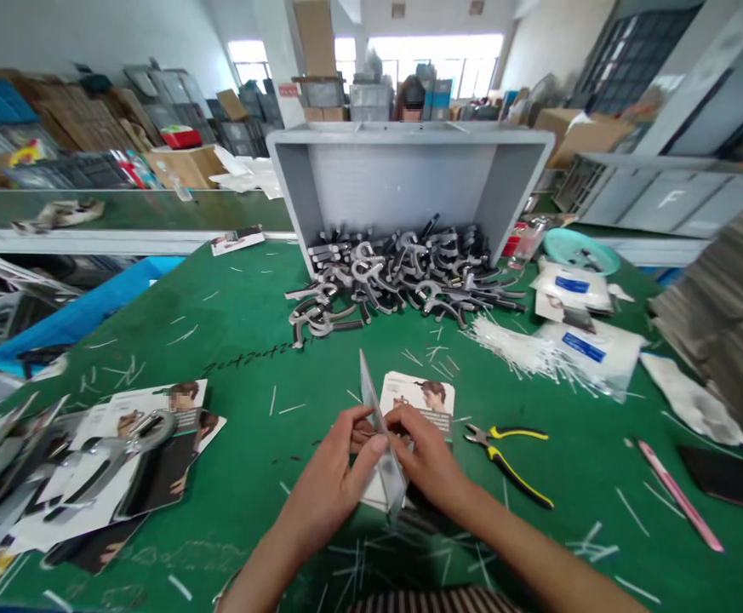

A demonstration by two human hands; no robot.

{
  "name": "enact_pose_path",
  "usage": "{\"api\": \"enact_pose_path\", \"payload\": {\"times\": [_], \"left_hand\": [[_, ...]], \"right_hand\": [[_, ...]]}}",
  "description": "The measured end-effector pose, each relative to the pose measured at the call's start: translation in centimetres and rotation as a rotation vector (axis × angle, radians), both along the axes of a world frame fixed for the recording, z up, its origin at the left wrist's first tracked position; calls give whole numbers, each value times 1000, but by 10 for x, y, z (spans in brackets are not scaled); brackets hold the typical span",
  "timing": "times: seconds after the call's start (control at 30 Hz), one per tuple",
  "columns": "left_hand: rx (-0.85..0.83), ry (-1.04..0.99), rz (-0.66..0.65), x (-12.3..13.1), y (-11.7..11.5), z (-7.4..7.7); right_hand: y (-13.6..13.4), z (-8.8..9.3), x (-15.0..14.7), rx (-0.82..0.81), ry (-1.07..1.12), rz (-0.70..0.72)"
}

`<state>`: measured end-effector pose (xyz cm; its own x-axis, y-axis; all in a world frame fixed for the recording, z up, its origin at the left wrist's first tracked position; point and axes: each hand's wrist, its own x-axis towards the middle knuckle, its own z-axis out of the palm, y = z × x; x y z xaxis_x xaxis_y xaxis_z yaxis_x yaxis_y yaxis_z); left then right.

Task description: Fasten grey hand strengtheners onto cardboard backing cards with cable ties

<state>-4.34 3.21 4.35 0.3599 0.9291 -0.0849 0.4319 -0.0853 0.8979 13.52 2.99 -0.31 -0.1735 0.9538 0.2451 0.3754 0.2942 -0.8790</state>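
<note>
My left hand [329, 477] and my right hand [425, 451] both grip a clear plastic blister shell [377, 434], which stands on edge between them. A printed card [420, 400] showing a person sits behind the shell and partly under my right hand. My fingers hide the shell's middle. Just right of my right hand lie yellow-and-black pliers [505, 460]. Ahead of my hands is a heap of grey-and-black C-shaped pieces [402, 277], spilling from a grey tilted bin [409, 170]. Several printed cards and clear shells [90, 477] lie in a loose heap left of my left hand.
White plastic strips [517, 349] and white packets [581, 345] lie on the green table mat [237, 315], scattered with thin white offcuts. A pink marker [681, 507] lies at right, beside a tall stack of cards [722, 315]. A person [413, 102] stands beyond the bin.
</note>
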Motion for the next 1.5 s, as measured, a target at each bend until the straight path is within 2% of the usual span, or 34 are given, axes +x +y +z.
{"api": "enact_pose_path", "payload": {"times": [0.17, 0.33, 0.43, 0.57, 0.77, 0.93, 1.0, 1.1, 1.23, 1.3, 1.4, 1.5], "left_hand": [[2, -242, 25, -12, -11, -23], [-79, -413, 141, -22, -16, -30], [-123, -396, 203, -28, -18, -33], [-114, -336, 261, -37, -26, -46], [31, 1, 425, -40, -36, -51], [18, -110, 489, -36, -35, -62], [35, -120, 466, -37, -35, -65], [68, -41, 425, -39, -38, -55], [77, 106, 515, -42, -45, -22], [61, 181, 530, -46, -43, -13], [-80, 204, 424, -51, -31, -18], [-333, 41, 261, -48, -21, -24]], "right_hand": [[3, -1, -12, -82, 86, -14], [8, -2, -23, -126, 88, 65], [6, -3, -27, -89, -12, 141], [2, -4, -33, -26, -108, 220], [0, -6, -43, -34, -142, 261], [2, -5, -43, -43, -165, 259], [3, -3, -42, -21, -187, 267], [4, -3, -42, 1, -219, 283], [1, -5, -48, -18, -230, 315], [-1, -5, -49, 8, -233, 315], [0, -1, -43, 74, -220, 284], [-1, 13, -26, 122, -198, 205]]}}
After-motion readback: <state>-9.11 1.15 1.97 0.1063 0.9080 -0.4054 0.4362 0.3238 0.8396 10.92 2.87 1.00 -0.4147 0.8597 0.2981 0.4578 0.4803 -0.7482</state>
